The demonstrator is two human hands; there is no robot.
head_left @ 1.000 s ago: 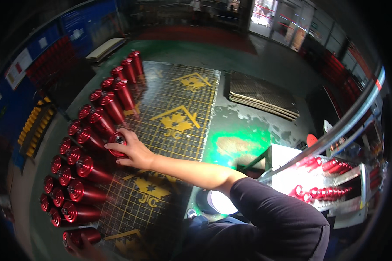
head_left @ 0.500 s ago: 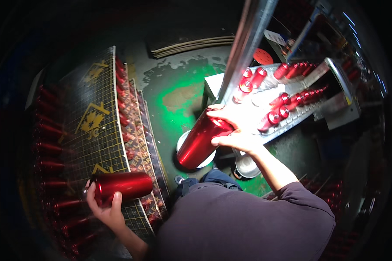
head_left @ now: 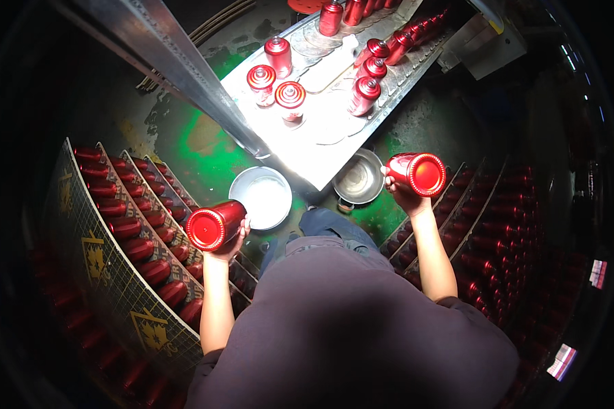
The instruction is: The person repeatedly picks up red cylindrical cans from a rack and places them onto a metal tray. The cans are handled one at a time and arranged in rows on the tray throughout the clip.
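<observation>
L hand (head_left: 229, 249): fingers clamped on a shiny red bottle (head_left: 210, 228). R hand (head_left: 406, 199): same, on a 2nd red bottle (head_left: 421, 174). They're 1 each side of the desk's (head_left: 315, 163) near corner. Could slip & drop b/c they look slick, just 1 hand each. Vs ½ sec ago, round bottoms now show & R bottle's gone out R.

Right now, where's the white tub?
In the head view, the white tub is left of centre, between the metal pan and the red canister in the left grip.
</observation>
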